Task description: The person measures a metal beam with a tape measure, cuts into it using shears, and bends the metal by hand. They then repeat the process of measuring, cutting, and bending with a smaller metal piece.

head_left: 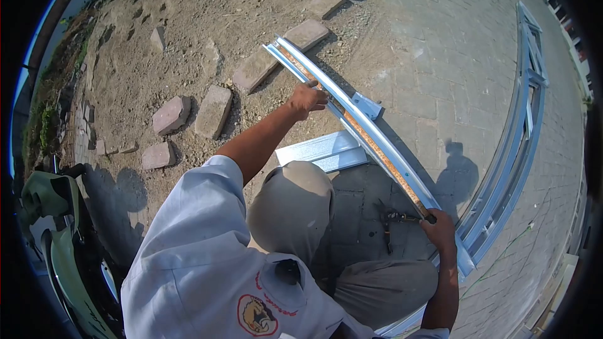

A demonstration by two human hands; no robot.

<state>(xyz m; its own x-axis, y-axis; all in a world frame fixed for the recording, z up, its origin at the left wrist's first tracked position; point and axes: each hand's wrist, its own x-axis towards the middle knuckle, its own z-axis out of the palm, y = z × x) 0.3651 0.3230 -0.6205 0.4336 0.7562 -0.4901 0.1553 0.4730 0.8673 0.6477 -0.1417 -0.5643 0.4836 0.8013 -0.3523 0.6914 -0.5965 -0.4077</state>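
Note:
A long silvery metal channel [348,106] runs diagonally in front of me, from the upper middle down to the lower right. Inside it lies a rusty bar [379,150]. My left hand [307,100] is closed on the channel near its far end. Closer to me, my right hand [438,228] grips the rusty bar's lower end, with the fingers wrapped at the channel's edge. A short metal piece [367,106] sits beside the channel. Flat metal pieces [323,150] lie below it, near my knee. Dark hand tools [387,223] rest on the paving.
Several bricks [213,112] are scattered over dirt at the left and top. A long metal frame [525,100] lies on the paving [433,44] at the right. A green motorbike [66,245] stands at the lower left. Shadows fall on the ground.

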